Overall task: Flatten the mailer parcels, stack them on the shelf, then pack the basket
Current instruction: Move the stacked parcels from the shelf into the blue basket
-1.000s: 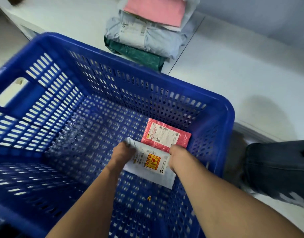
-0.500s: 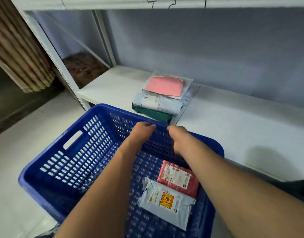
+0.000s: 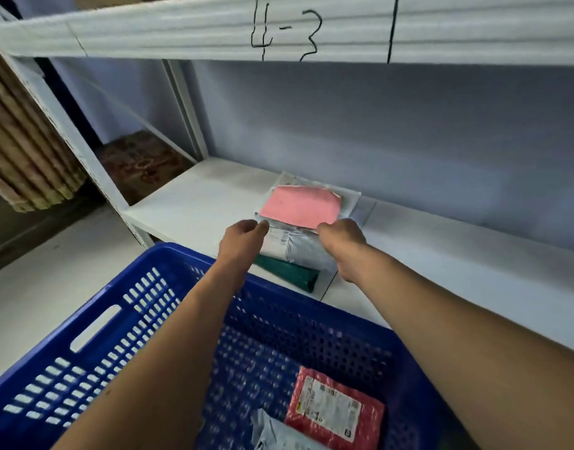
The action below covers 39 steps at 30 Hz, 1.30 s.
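Just beyond the far rim of the blue basket point(image 3: 94, 323), the left hand point(image 3: 243, 237) and right hand point(image 3: 342, 238) curl at the near edge of the mailer stack point(image 3: 298, 251), whether pinching it cannot be told; an uneven pull could slide the pink mailer point(image 3: 301, 206) off the top.

Handwritten "4-3" stands on the upper shelf rail point(image 3: 285, 30) — parcel labels stay too blurred to read.

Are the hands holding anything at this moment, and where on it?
Cannot be told. The left hand and right hand are at the near edge of the pink parcel atop the stack, but no grip shows.
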Each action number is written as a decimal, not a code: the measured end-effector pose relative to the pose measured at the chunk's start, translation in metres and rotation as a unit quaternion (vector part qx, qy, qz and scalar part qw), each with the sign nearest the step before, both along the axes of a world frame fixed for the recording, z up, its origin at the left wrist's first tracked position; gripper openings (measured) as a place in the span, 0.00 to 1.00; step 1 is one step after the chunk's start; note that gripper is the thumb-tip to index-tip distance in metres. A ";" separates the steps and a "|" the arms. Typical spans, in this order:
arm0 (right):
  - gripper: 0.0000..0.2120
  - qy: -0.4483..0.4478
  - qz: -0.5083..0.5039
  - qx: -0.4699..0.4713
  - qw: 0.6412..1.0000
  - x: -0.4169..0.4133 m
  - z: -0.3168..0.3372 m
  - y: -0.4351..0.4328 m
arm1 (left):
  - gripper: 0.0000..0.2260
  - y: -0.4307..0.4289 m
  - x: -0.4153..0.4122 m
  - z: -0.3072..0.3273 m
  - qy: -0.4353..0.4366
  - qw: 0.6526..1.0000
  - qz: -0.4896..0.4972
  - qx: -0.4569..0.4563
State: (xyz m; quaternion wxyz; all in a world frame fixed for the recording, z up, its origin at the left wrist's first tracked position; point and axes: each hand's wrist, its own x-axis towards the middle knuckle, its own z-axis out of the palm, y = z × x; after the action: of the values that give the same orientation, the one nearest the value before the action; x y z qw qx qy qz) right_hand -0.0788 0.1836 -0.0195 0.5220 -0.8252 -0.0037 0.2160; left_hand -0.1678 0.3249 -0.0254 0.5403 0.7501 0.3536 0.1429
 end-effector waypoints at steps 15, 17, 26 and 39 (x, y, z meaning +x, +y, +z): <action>0.15 -0.067 -0.104 -0.055 0.991 0.119 -0.072 0.046 | 0.04 0.067 0.103 -0.043 -0.060 0.995 0.031 -0.069; 0.17 -0.038 -0.111 -0.012 0.993 0.119 -0.075 0.046 | 0.06 0.064 0.101 -0.040 -0.071 0.993 0.039 -0.090; 0.12 0.119 -0.092 0.180 0.972 0.039 -0.047 0.004 | 0.11 0.041 0.027 -0.016 -0.033 0.975 0.043 -0.216; 0.05 0.186 -0.007 0.144 0.972 -0.118 -0.101 -0.050 | 0.05 -0.015 -0.138 -0.082 0.029 0.950 0.088 -0.299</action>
State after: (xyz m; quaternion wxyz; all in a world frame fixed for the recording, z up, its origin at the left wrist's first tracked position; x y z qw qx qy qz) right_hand -0.1967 0.1332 -0.1206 0.6282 -0.6870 0.0681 0.3589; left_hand -0.3056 0.3098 -0.1076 0.7146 0.5235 0.4607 0.0555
